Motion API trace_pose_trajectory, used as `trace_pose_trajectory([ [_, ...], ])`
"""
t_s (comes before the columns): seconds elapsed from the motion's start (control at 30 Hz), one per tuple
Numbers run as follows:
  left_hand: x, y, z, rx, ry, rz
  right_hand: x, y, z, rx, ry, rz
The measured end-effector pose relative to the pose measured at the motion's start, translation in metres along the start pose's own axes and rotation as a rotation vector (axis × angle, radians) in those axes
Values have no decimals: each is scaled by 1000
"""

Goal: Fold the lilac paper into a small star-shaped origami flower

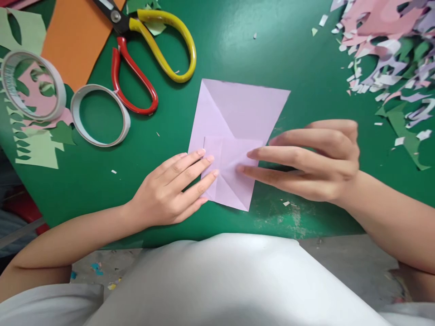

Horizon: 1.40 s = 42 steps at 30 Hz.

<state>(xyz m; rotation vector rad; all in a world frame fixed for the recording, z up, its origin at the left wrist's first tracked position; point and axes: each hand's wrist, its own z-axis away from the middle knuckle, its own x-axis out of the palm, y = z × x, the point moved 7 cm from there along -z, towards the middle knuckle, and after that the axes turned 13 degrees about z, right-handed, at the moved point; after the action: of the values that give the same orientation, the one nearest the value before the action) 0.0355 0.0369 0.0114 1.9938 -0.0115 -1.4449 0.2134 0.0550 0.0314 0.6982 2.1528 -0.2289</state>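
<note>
A sheet of light purple paper (246, 106) lies on the green table in front of me, with diagonal creases and a folded layer over its lower part. My left hand (171, 188) rests flat on the paper's lower left edge, fingers stretched out and holding nothing. From the right, my right hand (309, 158) reaches over the paper's right edge. Its fingers are extended and spread, with the tips on or just above the folded layer. The right thumb is hidden from view.
Scissors (124, 27) with one red and one yellow handle lie at the upper left, partly over orange paper (79, 43). Two tape rolls, one nearer (102, 140) and one farther left (61, 90), sit by green cut-outs (37, 147). Paper scraps (384, 59) are heaped at the upper right.
</note>
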Motion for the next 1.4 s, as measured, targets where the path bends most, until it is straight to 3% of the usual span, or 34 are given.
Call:
trace_pose_trajectory([
  [0.2,-6,-4,0,-70,105,-67,2,-7,3,-158,-79,-95],
  [0.33,-13,-2,-1,-10,168,-95,0,-20,8,-203,-59,-198],
  [0.57,-8,7,-1,164,90,-45,5,-34,14,-224,-96,-181],
  [0.87,-4,4,-2,72,3,-116,-1,-24,4,-165,-134,-226],
  [1.07,2,1,0,30,-98,-79,-4,-36,4,-290,-62,-199],
  [1.27,2,4,-1,123,-123,-114,1,-32,3,-198,-104,-308],
  [1.4,3,3,-1,125,-110,-45,9,-20,0,-45,-155,-325],
])
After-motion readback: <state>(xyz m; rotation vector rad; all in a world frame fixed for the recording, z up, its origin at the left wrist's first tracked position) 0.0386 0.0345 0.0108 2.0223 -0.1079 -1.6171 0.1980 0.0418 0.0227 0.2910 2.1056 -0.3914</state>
